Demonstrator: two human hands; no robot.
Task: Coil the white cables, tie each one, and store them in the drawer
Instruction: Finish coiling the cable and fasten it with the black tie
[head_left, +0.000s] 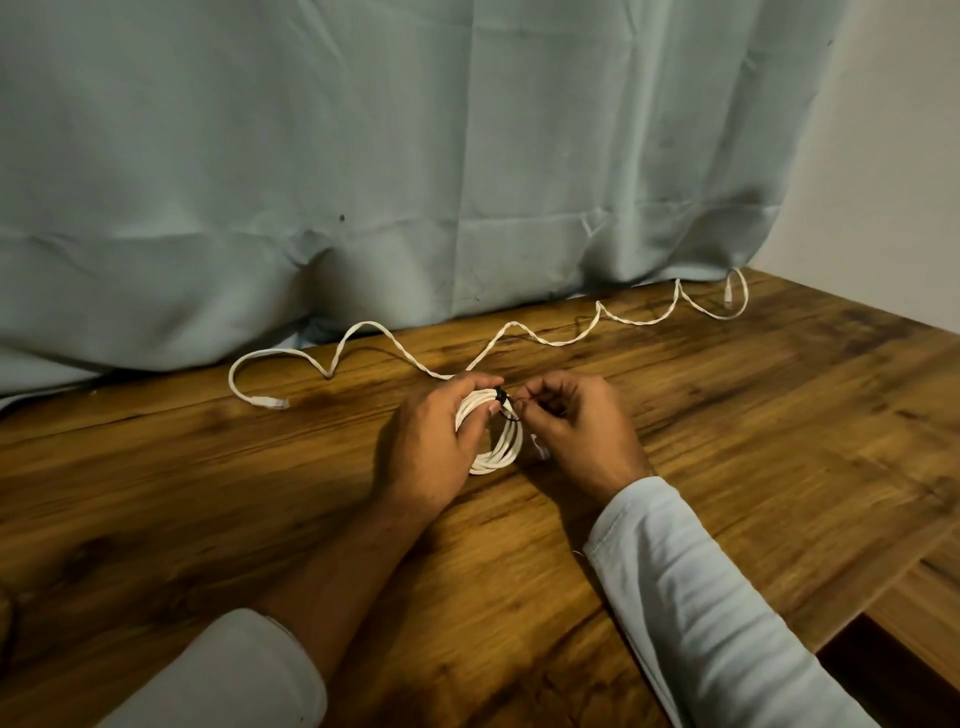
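Near the middle of the surface (208, 493), brown wood-grain with dark streaks: a coiled white cable (496, 452), flat and ribbon-like, wound in several oval loops. Gripped at its far end by the left hand (431, 441), fingers curled over the top, thumb pressed on the near side. Cinched round the loops there by a thin black tie (502, 398) with a small knobby head. Tail of that tie pinched between thumb and fingertips of the right hand (571, 431), just beside the coil. Left half of the coil hidden behind the left hand; one pale plug barely made out under the right hand.

Farther back, well apart from the coil, a loose white cable (519, 332) – wavy, kinked, stretched along the foot of a creased grey-blue curtain (363, 156), a plug at each end.
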